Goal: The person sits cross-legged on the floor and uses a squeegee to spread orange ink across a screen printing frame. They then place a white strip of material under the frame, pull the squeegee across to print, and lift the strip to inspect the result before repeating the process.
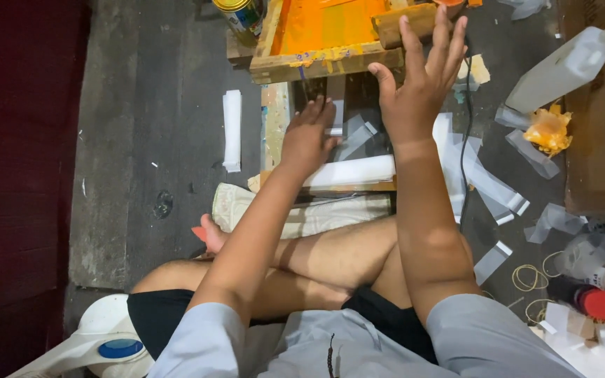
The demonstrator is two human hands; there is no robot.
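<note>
A grey concrete floor (155,105) carries everything, with a dark red wall or curtain along its left edge. The person sits cross-legged. The left hand (307,136) lies flat, fingers together, on clear plastic sleeves (355,136) over a low dark board. The right hand (418,84) is raised, fingers spread wide and holding nothing, touching the wooden frame (323,63) of an orange-inked printing screen (323,24). More plastic strips (491,189), a white bottle (561,70), rubber bands (526,276) and a paint can (241,14) lie around.

Light grey short-sleeved shirt, black shorts, bare forearms
</note>
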